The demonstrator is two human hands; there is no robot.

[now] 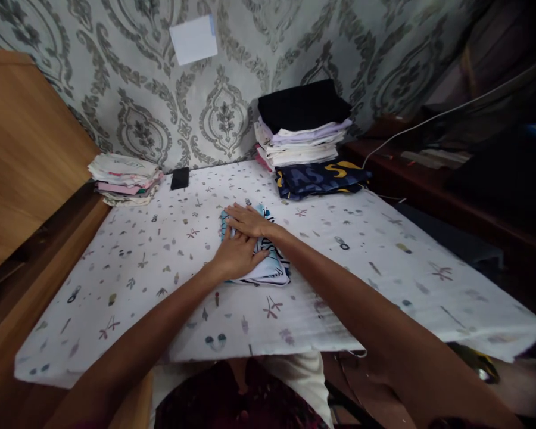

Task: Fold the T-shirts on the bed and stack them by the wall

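Observation:
A folded garment [274, 271], light blue and white with black lettering, lies in the middle of the table. Flat on its near left part rests my left hand [237, 256], fingers stretched out and thumb spread to the right. My right hand [248, 221] lies flat across the garment's far part, its fingers pointing left, just beyond the left fingertips. Both palms face down on the cloth, and neither hand grips it. Part of the garment's print is hidden under the hands.
A patterned white cloth [161, 262] covers the table. Folded clothes [127, 179] are stacked at the back left, beside a dark phone [180, 178]. A taller clothes stack [304, 137] stands at the back right. A wooden panel [31, 149] borders the left; a white cable [442, 110] hangs right.

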